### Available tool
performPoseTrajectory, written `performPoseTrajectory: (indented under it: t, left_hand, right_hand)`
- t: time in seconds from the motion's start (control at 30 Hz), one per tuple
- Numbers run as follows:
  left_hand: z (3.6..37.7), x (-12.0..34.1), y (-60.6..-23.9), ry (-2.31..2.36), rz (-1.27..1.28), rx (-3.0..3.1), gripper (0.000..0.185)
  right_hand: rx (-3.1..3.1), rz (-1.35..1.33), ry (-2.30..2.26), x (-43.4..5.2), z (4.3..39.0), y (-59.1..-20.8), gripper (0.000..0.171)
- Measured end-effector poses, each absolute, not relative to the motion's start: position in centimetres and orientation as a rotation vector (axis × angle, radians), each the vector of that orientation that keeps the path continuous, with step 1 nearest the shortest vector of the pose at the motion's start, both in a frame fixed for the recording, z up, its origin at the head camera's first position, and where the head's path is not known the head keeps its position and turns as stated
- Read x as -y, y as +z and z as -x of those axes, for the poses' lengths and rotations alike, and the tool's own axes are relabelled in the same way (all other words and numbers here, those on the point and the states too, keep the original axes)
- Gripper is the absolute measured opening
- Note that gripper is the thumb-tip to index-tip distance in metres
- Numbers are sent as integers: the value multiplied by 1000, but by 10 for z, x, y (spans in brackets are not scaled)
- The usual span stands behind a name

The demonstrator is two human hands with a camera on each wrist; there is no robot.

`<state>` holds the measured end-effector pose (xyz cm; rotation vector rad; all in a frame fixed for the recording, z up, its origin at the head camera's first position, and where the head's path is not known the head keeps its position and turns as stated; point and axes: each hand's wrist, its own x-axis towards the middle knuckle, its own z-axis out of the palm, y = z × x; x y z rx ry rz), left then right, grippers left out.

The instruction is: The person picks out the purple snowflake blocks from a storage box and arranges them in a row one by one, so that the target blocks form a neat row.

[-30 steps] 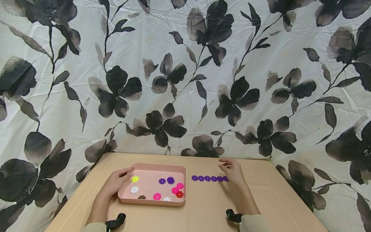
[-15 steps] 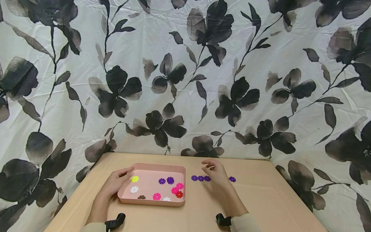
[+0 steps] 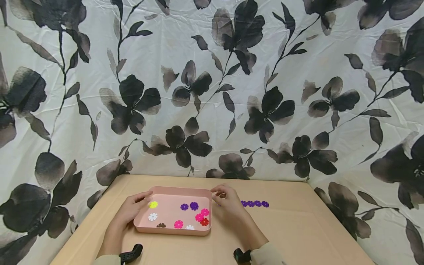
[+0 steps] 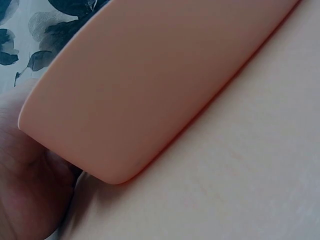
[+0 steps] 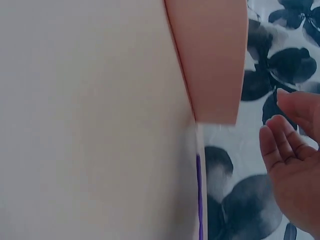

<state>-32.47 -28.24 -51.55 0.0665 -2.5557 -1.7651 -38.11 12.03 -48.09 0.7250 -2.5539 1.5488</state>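
A pink tray (image 3: 173, 231) stands on the table with flower-shaped pieces in it. My left hand (image 3: 129, 210) holds the tray at its left end; in the left wrist view that hand (image 4: 30, 175) lies against the tray's corner, with part of the fingers hidden. Right of the tray runs a row of purple flower pieces (image 3: 258, 203), partly covered by my right hand (image 3: 230, 203). This hand is raised beside the tray's right edge, fingers loosely bent. Nothing shows between the fingertips of the right hand (image 5: 295, 165) in the right wrist view.
Inside the tray lie two purple flowers (image 3: 189, 206), a yellow flower (image 3: 153, 205), a white flower (image 3: 152, 217), a brown flower (image 3: 161, 225), several pink ones and a red flower (image 3: 204, 222). A floral cloth (image 3: 212, 92) hangs behind the table.
My right hand has moved left along the purple row, from its right end to the tray's right edge, uncovering the right-hand pieces. The left hand has stayed at the tray.
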Motion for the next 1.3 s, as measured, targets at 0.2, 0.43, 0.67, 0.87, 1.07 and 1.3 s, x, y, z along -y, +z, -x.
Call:
performPoseTrajectory:
  t: [0.2,0.43,0.67,0.87,1.07,1.3]
  left_hand:
    - [325,282,-517,-1768,-79,2556,51]
    - [324,281,-516,-1764,-73,2557,52]
    - [323,282,-515,-1763,-78,2560,53]
    - [325,283,-516,-1766,-79,2561,53]
    - [326,284,-517,-1771,-77,2557,53]
    - [327,285,-518,-1768,-69,2560,52]
  right_hand:
    - [2586,-727,1701,-98,375,-487,19]
    - [2635,-845,1546,-78,376,-491,24]
    - [2708,-925,1372,-64,383,-490,23]
    - [2819,-973,1155,-56,389,-490,23]
    - [2890,-927,1024,-50,392,-491,22]
    - [2937,-903,982,-44,391,-493,17]
